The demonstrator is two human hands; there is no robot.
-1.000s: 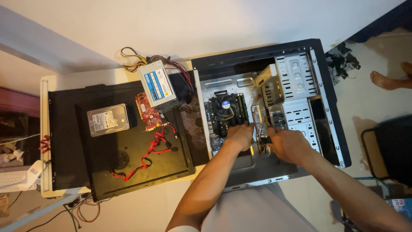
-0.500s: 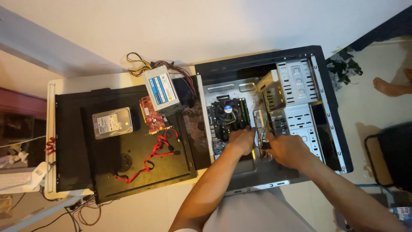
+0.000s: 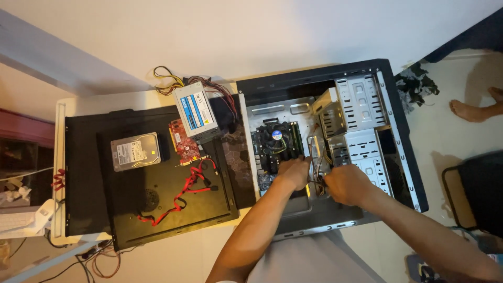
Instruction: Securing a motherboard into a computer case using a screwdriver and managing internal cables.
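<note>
Over the past second both hands had been kept inside the open computer case (image 3: 367, 131), shifted only slightly; the work on the thin cables (image 3: 317, 167) beside the motherboard (image 3: 275, 147) appeared unfinished. The left hand (image 3: 294, 172) was curled just below the cooler fan, its fingers bent, though whether anything was held could not be told. The right hand (image 3: 347, 183) was closed around the cables.

On the bench (image 3: 131, 99), a grey power supply (image 3: 196, 111) with a blue-and-white label was propped beside a red card (image 3: 184, 142). A silver hard drive (image 3: 135, 151) bore a white label.
</note>
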